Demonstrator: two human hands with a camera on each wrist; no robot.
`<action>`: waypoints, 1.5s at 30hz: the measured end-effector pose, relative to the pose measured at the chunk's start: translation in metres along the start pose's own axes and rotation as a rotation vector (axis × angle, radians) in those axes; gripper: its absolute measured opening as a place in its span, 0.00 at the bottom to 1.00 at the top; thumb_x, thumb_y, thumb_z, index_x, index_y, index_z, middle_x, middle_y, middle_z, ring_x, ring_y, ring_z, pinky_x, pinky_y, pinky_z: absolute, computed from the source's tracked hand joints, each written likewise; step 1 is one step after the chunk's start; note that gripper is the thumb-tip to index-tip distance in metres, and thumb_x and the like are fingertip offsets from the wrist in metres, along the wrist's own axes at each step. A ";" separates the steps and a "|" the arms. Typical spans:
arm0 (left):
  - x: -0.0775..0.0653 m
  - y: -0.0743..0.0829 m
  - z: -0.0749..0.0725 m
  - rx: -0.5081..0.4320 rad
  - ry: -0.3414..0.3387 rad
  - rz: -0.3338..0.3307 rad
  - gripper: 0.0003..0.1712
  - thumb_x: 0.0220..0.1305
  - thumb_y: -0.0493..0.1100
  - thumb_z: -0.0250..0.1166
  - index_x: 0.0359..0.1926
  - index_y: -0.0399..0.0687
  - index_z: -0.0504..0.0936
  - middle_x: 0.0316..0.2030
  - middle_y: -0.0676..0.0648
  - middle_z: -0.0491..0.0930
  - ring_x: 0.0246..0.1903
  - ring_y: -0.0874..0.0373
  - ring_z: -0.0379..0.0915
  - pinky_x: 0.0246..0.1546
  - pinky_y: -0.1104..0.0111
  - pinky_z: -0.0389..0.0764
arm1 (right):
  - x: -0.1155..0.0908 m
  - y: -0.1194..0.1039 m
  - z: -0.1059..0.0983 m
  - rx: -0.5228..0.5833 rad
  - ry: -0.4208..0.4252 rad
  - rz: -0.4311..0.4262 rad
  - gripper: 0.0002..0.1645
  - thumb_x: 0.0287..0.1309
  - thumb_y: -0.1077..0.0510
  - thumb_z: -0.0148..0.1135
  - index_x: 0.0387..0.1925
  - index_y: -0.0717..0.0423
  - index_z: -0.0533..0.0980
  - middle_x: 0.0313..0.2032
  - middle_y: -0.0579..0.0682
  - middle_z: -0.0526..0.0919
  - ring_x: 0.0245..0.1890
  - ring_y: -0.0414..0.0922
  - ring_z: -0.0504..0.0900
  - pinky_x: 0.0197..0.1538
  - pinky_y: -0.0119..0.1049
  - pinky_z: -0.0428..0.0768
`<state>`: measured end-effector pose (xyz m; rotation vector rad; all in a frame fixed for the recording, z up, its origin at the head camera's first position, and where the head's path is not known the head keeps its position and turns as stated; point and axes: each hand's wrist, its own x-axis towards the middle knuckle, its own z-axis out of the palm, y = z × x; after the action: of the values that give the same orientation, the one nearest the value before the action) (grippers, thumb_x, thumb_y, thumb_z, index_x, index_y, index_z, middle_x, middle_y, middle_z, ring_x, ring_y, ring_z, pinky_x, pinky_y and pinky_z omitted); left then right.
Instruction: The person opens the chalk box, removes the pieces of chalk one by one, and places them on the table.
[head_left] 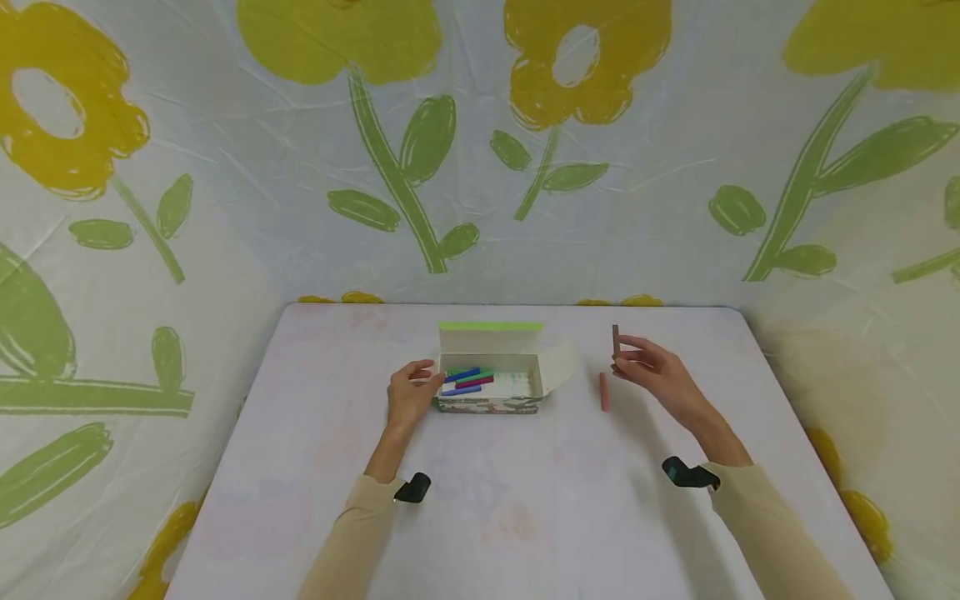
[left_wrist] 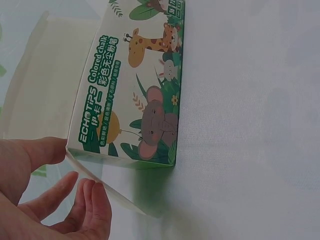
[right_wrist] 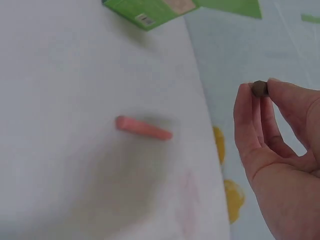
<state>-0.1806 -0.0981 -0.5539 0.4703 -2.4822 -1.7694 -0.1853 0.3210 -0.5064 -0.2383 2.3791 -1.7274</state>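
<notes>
In my right hand [head_left: 656, 375] a stick of brown chalk [head_left: 616, 340] is pinched upright between thumb and fingertips, above the table. A pink chalk stick [head_left: 603, 392] lies below and to the left of that hand. My left hand [head_left: 411, 396] touches the left end of a chalk box [head_left: 489, 406]. Its thumb rests at the box's upper corner, and its relaxed fingertips are right at the folded-out side flap [left_wrist: 122, 200]. Inside the box, blue, green and dark red chalk sticks [head_left: 465, 382] lie over a row of white ones.
The box's lid [head_left: 491, 337] stands raised at the back, and its right flap [head_left: 558, 367] sticks out toward the pink chalk. Under everything is a white table [head_left: 487, 508]. Flower-printed cloth [head_left: 637, 192] hangs behind and at both sides.
</notes>
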 end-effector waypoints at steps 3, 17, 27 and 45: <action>0.000 0.001 -0.001 -0.006 0.003 0.002 0.18 0.63 0.41 0.74 0.52 0.40 0.86 0.42 0.39 0.84 0.41 0.47 0.80 0.43 0.60 0.81 | -0.006 0.014 -0.002 0.005 0.017 0.032 0.34 0.76 0.53 0.59 0.75 0.61 0.62 0.56 0.59 0.79 0.49 0.33 0.84 0.53 0.24 0.79; 0.001 0.003 -0.001 -0.017 -0.002 -0.010 0.18 0.63 0.42 0.74 0.53 0.40 0.86 0.44 0.39 0.84 0.42 0.47 0.80 0.46 0.58 0.81 | -0.020 0.060 -0.004 -0.190 0.063 0.205 0.35 0.74 0.50 0.61 0.72 0.64 0.65 0.59 0.69 0.77 0.48 0.38 0.80 0.46 0.24 0.80; 0.002 0.003 0.002 -0.019 -0.013 -0.010 0.19 0.63 0.43 0.74 0.53 0.41 0.86 0.44 0.40 0.83 0.42 0.48 0.80 0.43 0.62 0.82 | -0.012 0.050 0.007 -0.408 0.078 0.273 0.26 0.72 0.58 0.63 0.61 0.73 0.71 0.47 0.66 0.82 0.44 0.55 0.81 0.41 0.35 0.82; 0.001 0.001 0.000 -0.013 0.000 -0.017 0.18 0.63 0.42 0.73 0.53 0.40 0.86 0.44 0.39 0.84 0.43 0.46 0.80 0.47 0.58 0.81 | -0.008 0.033 0.018 -0.521 0.133 0.178 0.18 0.72 0.61 0.59 0.53 0.73 0.76 0.47 0.69 0.82 0.49 0.64 0.81 0.45 0.50 0.84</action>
<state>-0.1816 -0.0985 -0.5530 0.4928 -2.4723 -1.7904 -0.1740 0.3161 -0.5429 0.0208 2.8100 -1.0542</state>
